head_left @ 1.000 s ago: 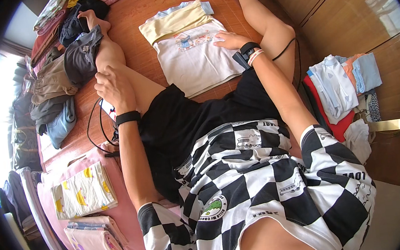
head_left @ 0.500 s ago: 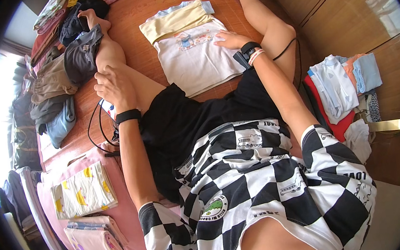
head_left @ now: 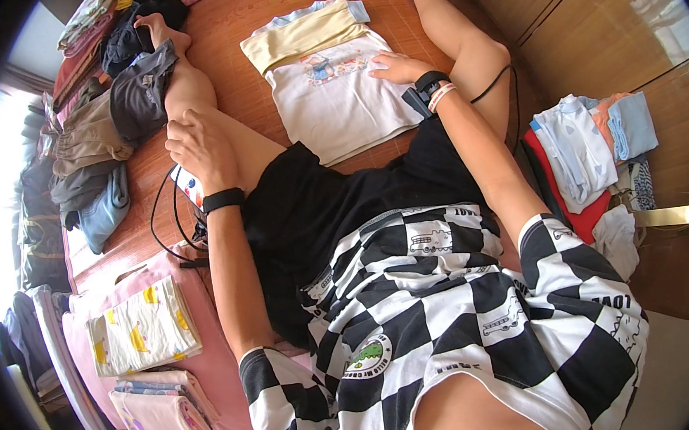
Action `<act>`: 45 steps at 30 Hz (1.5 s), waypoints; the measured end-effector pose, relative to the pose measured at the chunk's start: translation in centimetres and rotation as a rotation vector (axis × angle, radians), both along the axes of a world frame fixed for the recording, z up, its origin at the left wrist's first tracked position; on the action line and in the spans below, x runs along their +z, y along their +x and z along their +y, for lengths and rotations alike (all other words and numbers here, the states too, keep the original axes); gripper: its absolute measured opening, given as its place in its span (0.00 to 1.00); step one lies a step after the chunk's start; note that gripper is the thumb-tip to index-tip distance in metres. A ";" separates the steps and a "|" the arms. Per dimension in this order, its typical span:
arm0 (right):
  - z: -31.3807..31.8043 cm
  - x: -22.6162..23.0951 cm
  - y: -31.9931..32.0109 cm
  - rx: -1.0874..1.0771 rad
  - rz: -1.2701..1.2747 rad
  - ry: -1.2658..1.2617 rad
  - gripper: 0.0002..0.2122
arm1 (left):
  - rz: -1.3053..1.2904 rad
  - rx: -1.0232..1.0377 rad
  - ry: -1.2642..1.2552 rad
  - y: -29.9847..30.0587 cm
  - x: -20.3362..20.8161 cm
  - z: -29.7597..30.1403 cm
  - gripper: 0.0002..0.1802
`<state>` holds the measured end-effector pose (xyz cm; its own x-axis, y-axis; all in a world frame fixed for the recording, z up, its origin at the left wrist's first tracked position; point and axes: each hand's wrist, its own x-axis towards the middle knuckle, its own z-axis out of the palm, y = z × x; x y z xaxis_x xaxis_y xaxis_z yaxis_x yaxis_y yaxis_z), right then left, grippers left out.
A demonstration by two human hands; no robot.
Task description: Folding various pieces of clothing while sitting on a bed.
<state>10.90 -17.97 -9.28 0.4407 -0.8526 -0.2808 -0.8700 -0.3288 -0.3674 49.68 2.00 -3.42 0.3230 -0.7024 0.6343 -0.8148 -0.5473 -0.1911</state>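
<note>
Shirt [head_left: 342,107] between the legs [head_left: 460,34], garment pile [head_left: 89,148] to the left, clothes stack [head_left: 572,151] to the right

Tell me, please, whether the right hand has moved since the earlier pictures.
No; the right hand shows no clear shift against the wood-grain cabinet.

Matt cloth shirt [head_left: 333,118]; glossy wooden cabinet [head_left: 583,26].

Gap between flat shirt [head_left: 342,107] and left leg [head_left: 190,93]; cable loops [head_left: 153,223] (ends unclear) obstruct leftward.
</note>
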 end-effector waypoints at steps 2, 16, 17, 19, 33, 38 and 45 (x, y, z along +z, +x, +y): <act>0.0 0.0 0.1 -0.004 -0.001 0.001 0.37 | -0.004 -0.031 -0.007 -0.6 0.0 0.3 0.13; -0.3 -0.7 -0.1 -0.017 0.003 -0.017 0.37 | -0.052 -0.052 0.024 -1.3 0.0 0.8 0.13; -0.3 -0.8 -0.1 -0.015 0.000 -0.025 0.37 | -0.059 -0.056 0.018 -1.5 0.0 0.8 0.13; -0.4 -1.0 -0.2 -0.013 -0.003 -0.034 0.37 | 0.016 0.020 0.018 -1.7 0.0 0.7 0.13; -0.4 -1.0 -0.2 -0.027 0.012 -0.016 0.37 | -0.071 -0.025 -0.003 -1.4 -0.4 0.5 0.14; -0.5 -1.2 -0.3 -0.022 -0.007 -0.028 0.37 | 0.001 0.016 0.014 -0.8 0.1 -0.1 0.15; -0.7 -1.5 -0.3 -0.025 0.018 -0.031 0.37 | -0.007 0.026 0.022 -1.6 -0.1 0.4 0.15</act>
